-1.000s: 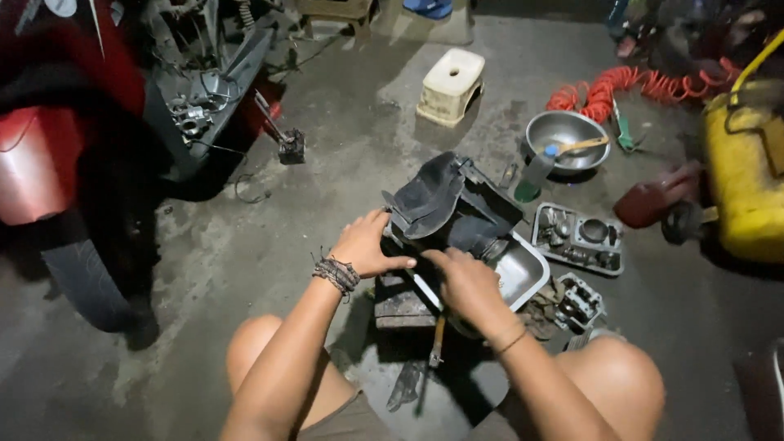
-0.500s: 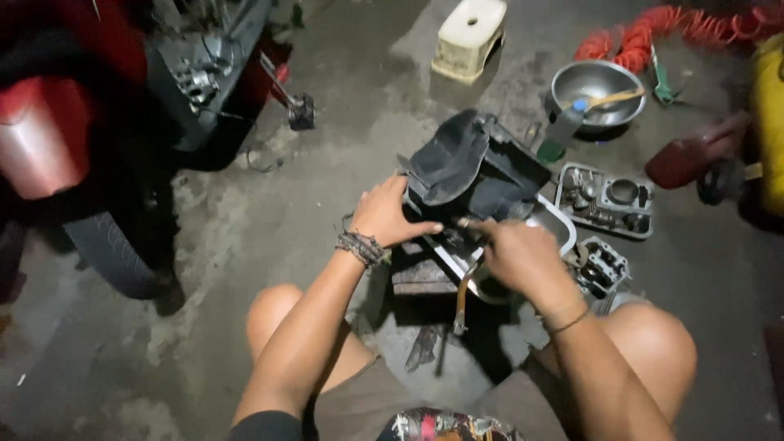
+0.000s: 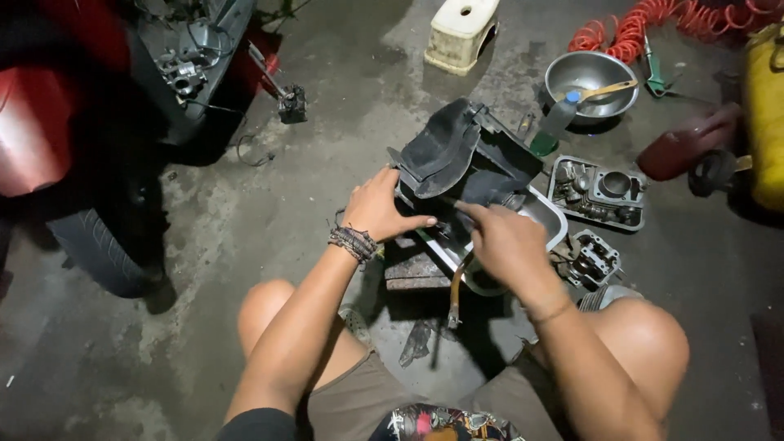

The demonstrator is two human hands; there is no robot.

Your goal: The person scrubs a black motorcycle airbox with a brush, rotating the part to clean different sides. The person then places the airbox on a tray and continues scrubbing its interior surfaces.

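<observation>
I sit on the concrete floor with a black plastic housing (image 3: 457, 155) propped over a metal tray (image 3: 549, 214) between my knees. My left hand (image 3: 377, 208), with a beaded band at the wrist, lies on the housing's lower left edge and steadies it. My right hand (image 3: 500, 237) rests on the housing's lower front, fingers curled and forefinger stretched toward the left hand. A thin pale rod shows at that fingertip; whether the hand grips it is unclear. A brownish hose or handle (image 3: 454, 290) hangs below the tray.
A red motorcycle (image 3: 49, 139) with a black tyre stands at the left. Engine parts (image 3: 596, 192) lie right of the tray. Beyond them are a steel bowl (image 3: 590, 82), a coiled orange hose (image 3: 645, 24), a yellow container (image 3: 766, 114) and a pale stool (image 3: 461, 33).
The view has tipped down and closer. My right forefinger now reaches further left along the housing toward the left hand. The left hand stays on the housing's edge.
</observation>
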